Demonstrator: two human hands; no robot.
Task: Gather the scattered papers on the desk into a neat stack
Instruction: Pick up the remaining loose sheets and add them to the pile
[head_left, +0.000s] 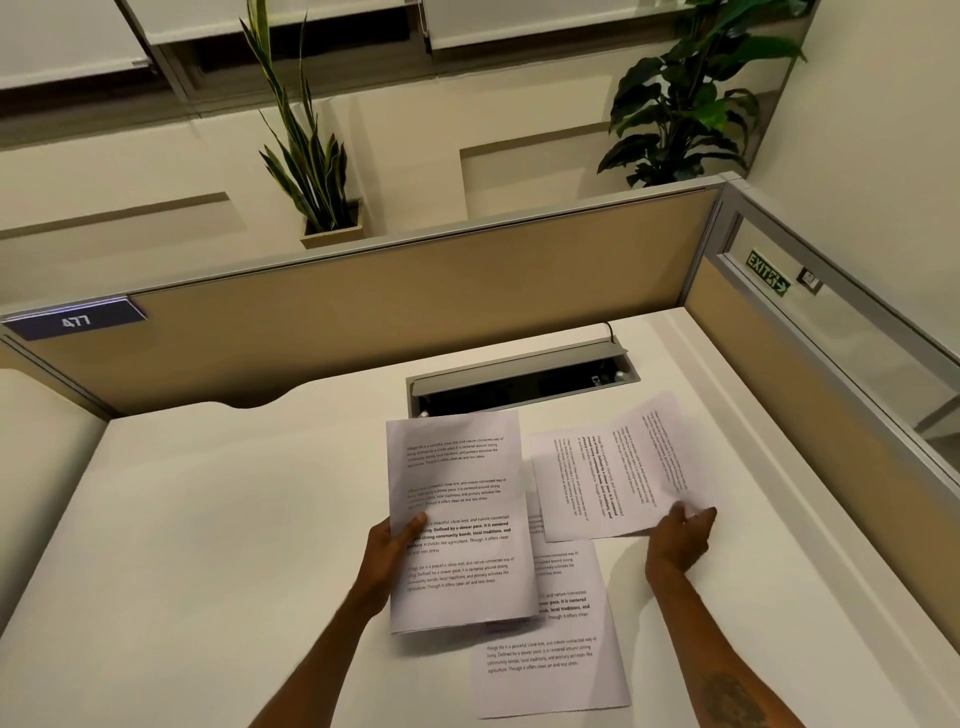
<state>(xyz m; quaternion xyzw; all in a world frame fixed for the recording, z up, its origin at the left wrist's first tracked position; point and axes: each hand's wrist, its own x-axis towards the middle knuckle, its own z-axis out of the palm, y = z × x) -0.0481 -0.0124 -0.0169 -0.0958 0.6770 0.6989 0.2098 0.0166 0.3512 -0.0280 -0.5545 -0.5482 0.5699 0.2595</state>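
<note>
Flat sheet (550, 670) on desk (208, 519) — left hand (387, 551) grips sheets (457, 519), right hand (680, 540) pinches sideways sheets (613, 467).

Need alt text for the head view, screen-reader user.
A person's left hand holds printed pages above a white desk, while the right hand grips the edge of sideways sheets. One more sheet lies flat nearer the person; cubicle partitions and plants stand behind.
</note>
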